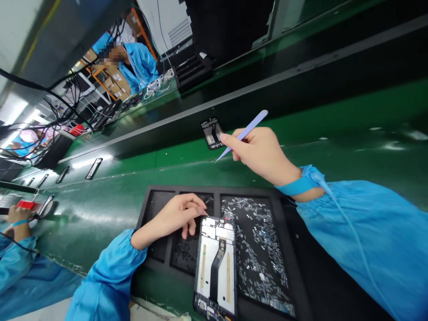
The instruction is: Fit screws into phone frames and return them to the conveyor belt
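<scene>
My right hand (256, 149) is closed around pale purple tweezers (249, 129), their tip slanting down to the left. Its thumb overlaps the edge of an opened phone (211, 133) at the back; whether it grips that phone I cannot tell. My left hand (182, 211) hovers over the black tray (217, 203), thumb and forefinger brought together by the top left corner of a nearer opened phone (208, 254). Anything between those fingertips is too small to make out. The nearer phone shows white panels and a black ribbon cable, and lies across the tray's compartments.
Small clear strips (264, 249) fill the tray's right compartment; dark bits (183, 252) lie in the middle one. Several phones (93, 168) stand along the green belt at left. A co-worker's hand (18, 215) is at far left. A black rack (192, 71) stands behind.
</scene>
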The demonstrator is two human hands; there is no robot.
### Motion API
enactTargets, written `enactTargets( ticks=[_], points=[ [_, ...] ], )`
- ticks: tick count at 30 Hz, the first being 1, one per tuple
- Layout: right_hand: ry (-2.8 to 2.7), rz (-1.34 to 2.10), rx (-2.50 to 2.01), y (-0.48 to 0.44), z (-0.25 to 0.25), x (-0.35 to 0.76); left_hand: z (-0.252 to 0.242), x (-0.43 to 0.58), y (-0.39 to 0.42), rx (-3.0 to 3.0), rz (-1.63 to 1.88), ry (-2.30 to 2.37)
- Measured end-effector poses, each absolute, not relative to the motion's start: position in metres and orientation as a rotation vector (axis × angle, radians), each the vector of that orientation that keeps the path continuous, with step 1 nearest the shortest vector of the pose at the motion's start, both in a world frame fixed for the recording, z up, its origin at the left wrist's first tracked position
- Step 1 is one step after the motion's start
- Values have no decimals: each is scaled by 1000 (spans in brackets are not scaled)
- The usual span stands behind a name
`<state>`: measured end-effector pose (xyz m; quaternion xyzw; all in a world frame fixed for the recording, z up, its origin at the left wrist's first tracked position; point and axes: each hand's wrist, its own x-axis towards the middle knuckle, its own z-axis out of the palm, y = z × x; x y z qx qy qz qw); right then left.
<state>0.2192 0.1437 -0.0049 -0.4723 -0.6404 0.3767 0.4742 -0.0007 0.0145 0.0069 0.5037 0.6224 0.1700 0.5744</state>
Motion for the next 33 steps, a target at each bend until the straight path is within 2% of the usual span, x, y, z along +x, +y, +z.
enactTargets(
  ticks=[4, 6, 8, 13, 17, 21, 29, 33],
  points=[
    [-1502, 928, -1235, 153, -6, 226, 25, 6, -53, 1587, 640, 1936],
    [-1478, 923, -1231, 155, -7, 228, 15, 24, -94, 2008, 714, 2086],
    [-1466, 932, -1221, 156, -7, 228, -6, 49, -127, 2254, 627, 2091],
    [-1395, 957, -1197, 161, -10, 232, -53, 87, -153, 2178, 606, 2299],
    [-1144, 933, -1208, 172, -15, 243, -52, 74, -146, 2082, 776, 2258],
    [-866, 1003, -1213, 186, -22, 252, -25, 41, -98, 1837, 754, 2278],
    [-733, 1206, -1150, 206, -50, 257, 5, -1, 130, 1623, 591, 2522],
    [-799, 1185, -1044, 213, -70, 264, 8, 7, 194, 1522, 484, 2661]
  ],
)
